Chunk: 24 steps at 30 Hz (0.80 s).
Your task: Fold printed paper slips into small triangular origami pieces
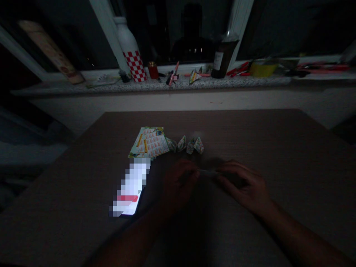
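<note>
The room is dim. My left hand [178, 185] and my right hand [241, 185] meet over the middle of the brown table [278, 155], both with fingers pinched on a small folded strip of paper [207, 172] held between them. Just beyond the hands lie several small folded paper pieces [189, 144] in a row. To their left is a stack of printed paper sheets [150, 142]. A lit phone [130, 189] lies flat to the left of my left hand.
A stone windowsill [155, 85] runs along the back with a white bottle with red checks [130, 50], a dark bottle [224, 55], a small red jar [152, 69], pens and a yellow object [263, 68].
</note>
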{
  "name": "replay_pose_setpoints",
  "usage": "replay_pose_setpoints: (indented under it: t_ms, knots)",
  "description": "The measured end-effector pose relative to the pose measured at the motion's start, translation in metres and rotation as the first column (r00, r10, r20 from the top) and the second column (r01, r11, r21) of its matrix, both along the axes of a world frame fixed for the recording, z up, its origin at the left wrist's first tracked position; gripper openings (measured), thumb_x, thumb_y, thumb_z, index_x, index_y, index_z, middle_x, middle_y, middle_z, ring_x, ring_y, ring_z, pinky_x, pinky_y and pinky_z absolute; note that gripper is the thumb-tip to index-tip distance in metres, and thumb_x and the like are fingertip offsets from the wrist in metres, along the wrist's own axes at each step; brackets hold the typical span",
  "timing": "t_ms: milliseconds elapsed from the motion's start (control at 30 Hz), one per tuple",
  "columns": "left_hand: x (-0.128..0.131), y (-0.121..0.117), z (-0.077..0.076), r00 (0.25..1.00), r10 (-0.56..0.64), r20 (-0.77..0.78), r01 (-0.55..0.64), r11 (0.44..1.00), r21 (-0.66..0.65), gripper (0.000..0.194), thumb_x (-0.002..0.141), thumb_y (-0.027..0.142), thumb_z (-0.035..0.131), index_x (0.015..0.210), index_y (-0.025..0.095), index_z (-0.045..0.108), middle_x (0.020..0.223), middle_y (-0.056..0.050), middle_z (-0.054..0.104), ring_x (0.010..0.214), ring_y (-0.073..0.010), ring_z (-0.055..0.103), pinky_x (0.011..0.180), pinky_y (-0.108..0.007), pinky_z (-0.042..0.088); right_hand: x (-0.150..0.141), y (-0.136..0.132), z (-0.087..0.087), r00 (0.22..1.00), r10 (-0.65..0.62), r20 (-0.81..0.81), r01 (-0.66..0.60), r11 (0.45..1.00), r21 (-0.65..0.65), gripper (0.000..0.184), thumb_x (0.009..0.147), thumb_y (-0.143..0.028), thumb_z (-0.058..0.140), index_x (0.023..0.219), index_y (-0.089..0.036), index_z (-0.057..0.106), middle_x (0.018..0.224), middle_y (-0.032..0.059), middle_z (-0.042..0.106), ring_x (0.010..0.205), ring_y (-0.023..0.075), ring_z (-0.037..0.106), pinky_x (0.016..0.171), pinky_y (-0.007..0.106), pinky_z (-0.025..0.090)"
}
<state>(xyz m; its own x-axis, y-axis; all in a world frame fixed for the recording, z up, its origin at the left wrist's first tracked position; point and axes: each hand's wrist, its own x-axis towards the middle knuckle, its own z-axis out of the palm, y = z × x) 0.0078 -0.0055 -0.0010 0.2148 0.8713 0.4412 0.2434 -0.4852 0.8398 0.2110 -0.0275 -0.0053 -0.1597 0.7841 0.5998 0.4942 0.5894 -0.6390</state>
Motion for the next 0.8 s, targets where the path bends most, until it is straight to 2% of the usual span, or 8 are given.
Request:
replay_pose_setpoints:
  t_ms: [100, 300, 667, 800]
  knots:
    - [0.001, -0.002, -0.001, 0.999, -0.049, -0.023, 0.050, 0.998, 0.026, 0.007, 0.082, 0.018, 0.060, 0.085, 0.021, 0.065, 0.083, -0.003, 0.065, 0.079, -0.0164, 0.060, 0.072, -0.028, 0.047, 0.000, 0.001, -0.002, 1.000, 0.020, 0.003, -0.020, 0.999, 0.025, 0.018, 0.078, -0.015, 0.066, 0.094, -0.022, 0.066, 0.086, 0.0065, 0.070, 0.079, 0.0209, 0.067, 0.069, 0.034, 0.054]
    - [0.002, -0.004, -0.004, 0.986, -0.149, -0.074, 0.157, 0.982, 0.109, 0.010, 0.081, 0.014, 0.060, 0.089, 0.019, 0.064, 0.087, -0.004, 0.064, 0.082, -0.0155, 0.061, 0.073, -0.027, 0.047, 0.000, 0.002, -0.002, 0.995, 0.100, -0.013, -0.099, 0.992, 0.078, 0.018, 0.075, -0.009, 0.064, 0.087, -0.022, 0.066, 0.077, 0.0040, 0.068, 0.071, 0.0197, 0.065, 0.065, 0.035, 0.053]
    - [0.002, -0.004, 0.000, 0.978, -0.140, -0.152, 0.168, 0.967, 0.193, 0.009, 0.078, 0.014, 0.061, 0.085, 0.020, 0.065, 0.086, -0.006, 0.066, 0.082, -0.0177, 0.061, 0.074, -0.031, 0.048, -0.004, 0.000, 0.004, 0.990, 0.140, 0.029, -0.143, 0.981, 0.131, 0.024, 0.072, -0.006, 0.064, 0.090, -0.022, 0.064, 0.079, 0.0057, 0.068, 0.074, 0.0209, 0.065, 0.066, 0.037, 0.053]
    - [0.006, -0.006, -0.001, 0.972, -0.167, -0.163, 0.209, 0.937, 0.280, 0.011, 0.076, 0.012, 0.061, 0.084, 0.019, 0.065, 0.084, -0.007, 0.068, 0.079, -0.0176, 0.062, 0.073, -0.031, 0.049, -0.010, -0.002, 0.007, 0.984, 0.176, 0.035, -0.179, 0.974, 0.138, 0.021, 0.072, -0.008, 0.062, 0.088, -0.022, 0.064, 0.076, 0.0051, 0.068, 0.072, 0.0205, 0.064, 0.065, 0.037, 0.053]
